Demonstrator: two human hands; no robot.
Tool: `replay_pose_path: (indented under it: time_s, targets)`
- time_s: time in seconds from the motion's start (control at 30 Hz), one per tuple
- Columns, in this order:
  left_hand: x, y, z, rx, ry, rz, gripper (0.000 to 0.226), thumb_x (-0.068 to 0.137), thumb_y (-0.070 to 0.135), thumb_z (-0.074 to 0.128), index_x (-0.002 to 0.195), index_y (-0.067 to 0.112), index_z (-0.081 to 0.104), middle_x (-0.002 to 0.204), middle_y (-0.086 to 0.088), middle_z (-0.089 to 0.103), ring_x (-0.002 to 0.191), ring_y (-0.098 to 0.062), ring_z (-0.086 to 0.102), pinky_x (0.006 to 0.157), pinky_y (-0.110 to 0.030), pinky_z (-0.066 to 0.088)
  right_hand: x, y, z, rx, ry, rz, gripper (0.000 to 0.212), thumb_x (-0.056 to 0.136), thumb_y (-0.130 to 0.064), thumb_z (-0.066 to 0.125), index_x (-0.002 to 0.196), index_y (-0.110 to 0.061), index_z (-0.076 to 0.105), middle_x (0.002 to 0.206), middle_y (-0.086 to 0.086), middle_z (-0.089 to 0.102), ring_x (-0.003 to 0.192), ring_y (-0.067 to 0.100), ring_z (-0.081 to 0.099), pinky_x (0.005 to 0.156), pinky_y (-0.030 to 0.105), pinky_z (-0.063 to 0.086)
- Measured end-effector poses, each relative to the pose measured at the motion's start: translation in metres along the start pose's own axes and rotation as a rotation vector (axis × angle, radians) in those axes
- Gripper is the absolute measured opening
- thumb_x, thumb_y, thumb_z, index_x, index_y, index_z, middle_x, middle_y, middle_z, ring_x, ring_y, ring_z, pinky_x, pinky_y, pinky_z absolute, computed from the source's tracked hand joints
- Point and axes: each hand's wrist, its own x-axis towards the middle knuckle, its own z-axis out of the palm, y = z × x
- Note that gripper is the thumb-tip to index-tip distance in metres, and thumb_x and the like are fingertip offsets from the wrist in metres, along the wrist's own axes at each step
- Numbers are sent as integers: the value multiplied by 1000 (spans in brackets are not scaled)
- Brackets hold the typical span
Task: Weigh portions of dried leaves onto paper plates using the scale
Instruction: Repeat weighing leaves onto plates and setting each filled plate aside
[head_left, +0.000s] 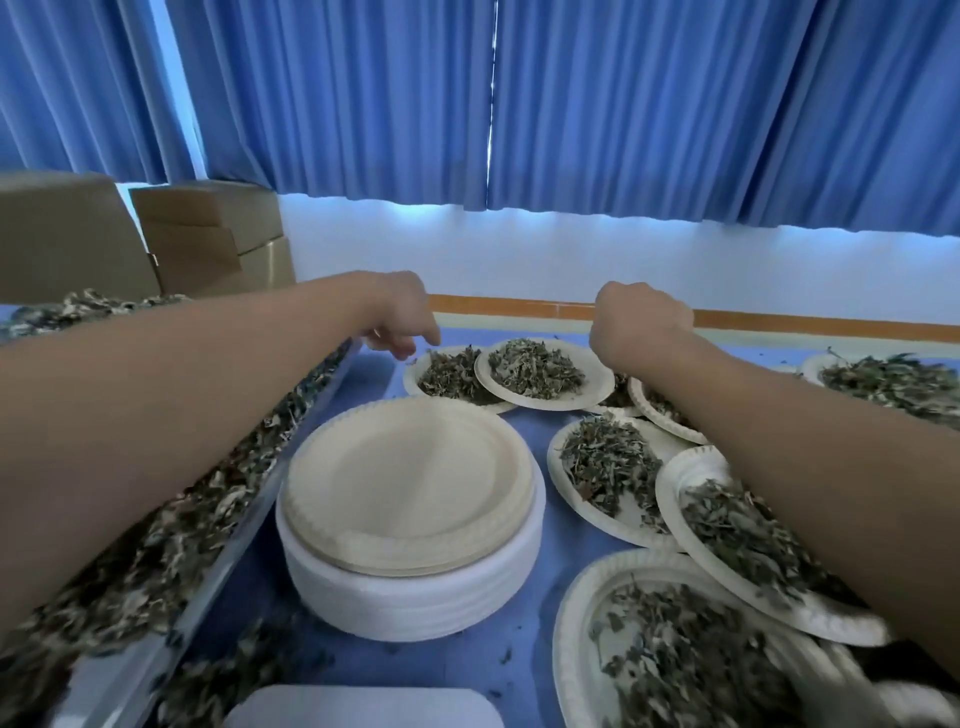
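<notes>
Reaching toward twelve o'clock, you have your left hand (400, 319) hanging with loosely curled fingers over the rim of the back plate (409, 379), holding nothing I can see. Your right hand (641, 322) shows only knuckles beside the front plate (545, 403) of dried leaves (535, 366), so I cannot tell its grip. Filled plates (675, 483) overlap from two to five o'clock, likely to save room, and the stack of empty plates (410, 499) sits handy between the leaf tray (218, 566) at nine and what may be the scale (363, 706) at six.

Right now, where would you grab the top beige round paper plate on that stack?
Pinch the top beige round paper plate by its fluted rim, coming from the near side. It lies flat, nested on the white plate stack, so only the rim offers an edge.
</notes>
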Motion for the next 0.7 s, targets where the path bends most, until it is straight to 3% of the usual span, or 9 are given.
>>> replay_pose_path:
  time_s: [0.13,0.2,0.27,0.37,0.43,0.53,0.7]
  targets:
    - [-53,-41,-27,83,155,39,16,90,15,71,100,4,76,74,-9,72,66,-24,60,56,-28,48,-47,-23,-42,90,45,-61,18,89,-1,51,83,-13,40,74,3,42,72,28,50,66,34,38]
    - [-81,-64,-39,164,242,55,12,88,18,73,93,9,79,84,-7,75,72,-22,65,69,-34,57,-76,-36,-53,145,64,-105,22,89,-2,53,76,-13,40,72,3,45,63,23,47,61,32,35]
    - [-112,-87,-47,195,269,38,13,87,20,75,95,10,80,95,-7,76,86,-23,67,84,-36,56,-107,-52,-60,193,100,-172,29,91,-6,56,70,-16,38,70,2,47,57,19,42,53,28,29]
    - [-154,-113,-43,183,235,68,13,86,21,79,97,13,78,96,-4,74,88,-19,65,86,-29,51,-150,-73,-69,245,158,-266,34,92,-12,59,68,-18,36,67,2,44,53,19,39,48,27,24]
    - [-176,-122,-31,149,264,144,14,88,23,77,101,16,76,102,-3,73,92,-17,65,90,-30,51,-173,-85,-73,285,179,-312,33,92,-12,58,66,-17,37,64,2,42,51,21,38,47,28,25]
    - [-206,-122,-15,22,362,284,17,92,26,73,106,18,77,106,0,74,99,-16,67,96,-34,52,-198,-95,-75,317,94,-403,25,96,-20,57,72,-14,54,65,5,52,60,27,53,52,31,37]
    - [-242,-109,8,55,366,582,24,97,29,66,117,20,75,119,2,71,111,-14,64,101,-36,48,-220,-91,-71,279,-52,-630,49,102,-34,56,58,-12,50,58,8,45,57,25,45,59,37,40]
